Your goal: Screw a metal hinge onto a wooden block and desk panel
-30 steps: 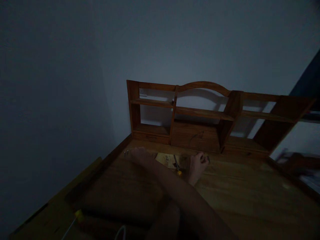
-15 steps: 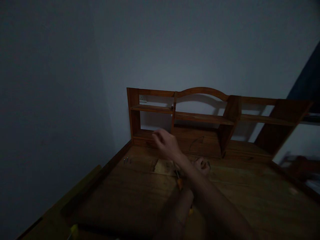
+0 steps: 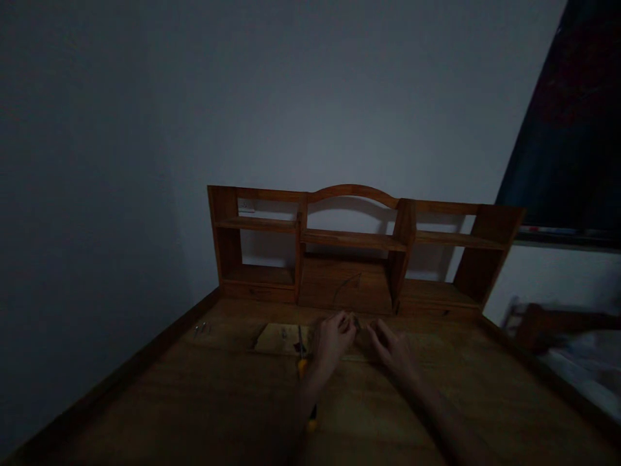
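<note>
My left hand (image 3: pixel 334 335) is over the wooden desktop (image 3: pixel 233 401) with its fingers curled together in a pinch. At its fingertips is a small dark piece (image 3: pixel 358 323), too dim to name. My right hand (image 3: pixel 392 349) faces it from the right, thumb and fingers closed together; what they hold, if anything, is too small to make out. Left of my left hand lies a screwdriver with a yellow handle (image 3: pixel 302 367), its shaft across a pale torn patch (image 3: pixel 276 338) on the desk. Another yellow-and-black handle (image 3: pixel 312 424) lies nearer, partly behind my left forearm.
A wooden shelf unit (image 3: pixel 352 241) with an arched top stands along the desk's back. Small metal pieces (image 3: pixel 201 329) lie at the desk's left. Raised edges (image 3: pixel 548 372) run along the sides. A dark window (image 3: pixel 572 136) is at the right, and the room is dim.
My right hand, which was crossed over my left arm toward the left, has come back to the right side. Both hands now face each other. The view has turned to the right.
</note>
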The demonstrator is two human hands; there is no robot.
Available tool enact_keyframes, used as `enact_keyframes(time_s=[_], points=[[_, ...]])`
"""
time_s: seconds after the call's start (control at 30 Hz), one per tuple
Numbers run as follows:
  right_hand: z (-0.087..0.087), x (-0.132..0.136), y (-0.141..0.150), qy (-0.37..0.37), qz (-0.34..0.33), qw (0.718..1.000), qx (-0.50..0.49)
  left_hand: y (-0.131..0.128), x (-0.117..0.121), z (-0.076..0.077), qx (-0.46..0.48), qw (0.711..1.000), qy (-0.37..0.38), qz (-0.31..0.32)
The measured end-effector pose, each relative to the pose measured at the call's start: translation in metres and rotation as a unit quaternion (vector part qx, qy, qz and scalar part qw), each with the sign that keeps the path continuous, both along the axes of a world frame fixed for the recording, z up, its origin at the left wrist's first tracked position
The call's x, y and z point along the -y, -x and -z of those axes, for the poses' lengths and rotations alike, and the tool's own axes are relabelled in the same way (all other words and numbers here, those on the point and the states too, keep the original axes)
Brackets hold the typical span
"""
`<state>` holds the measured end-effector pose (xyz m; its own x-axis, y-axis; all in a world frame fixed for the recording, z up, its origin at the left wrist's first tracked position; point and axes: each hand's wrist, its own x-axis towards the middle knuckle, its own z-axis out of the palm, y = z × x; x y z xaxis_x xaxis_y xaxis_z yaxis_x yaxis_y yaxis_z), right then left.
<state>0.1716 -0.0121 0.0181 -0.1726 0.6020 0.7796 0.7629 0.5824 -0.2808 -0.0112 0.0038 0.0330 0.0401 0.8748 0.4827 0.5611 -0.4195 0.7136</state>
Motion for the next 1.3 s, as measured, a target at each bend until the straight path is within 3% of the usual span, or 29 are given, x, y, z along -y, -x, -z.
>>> enact_keyframes(time_s=[0.27,0.83,1.03,1.3], points=[[0.012,-0.002,0.007,0.149,-0.016,0.989,0.009,0.008,-0.015,0.013,0.059,0.998,0.002,0.019],[0.005,0.002,0.014,0.149,0.059,0.984,0.072,0.002,-0.001,0.011,-0.017,0.999,-0.038,0.008],[0.008,0.001,0.013,0.150,0.088,0.978,0.112,0.003,-0.004,0.013,-0.006,0.999,-0.008,0.037],[0.004,0.004,0.014,0.159,0.067,0.979,0.109,0.004,-0.007,0.014,-0.047,0.998,-0.026,0.046]])
